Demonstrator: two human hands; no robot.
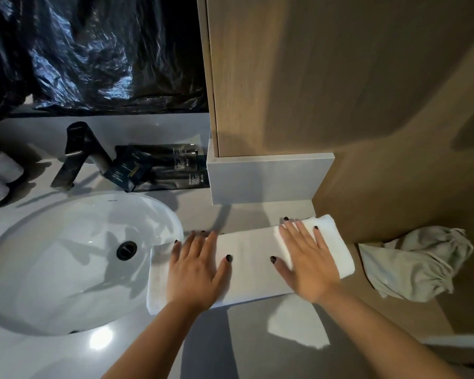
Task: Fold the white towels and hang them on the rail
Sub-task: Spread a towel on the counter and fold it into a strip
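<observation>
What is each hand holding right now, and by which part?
Nothing is gripped. Both hands lie flat with straight fingers on the folded towel: the left hand presses its left part, the right hand its right part.

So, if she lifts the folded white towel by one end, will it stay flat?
Probably not. The folded white towel is soft cloth, lying flat under the left hand and right hand, so it would likely sag and unfold. Its left end overhangs the white oval sink, so a push may slide it in.
</observation>
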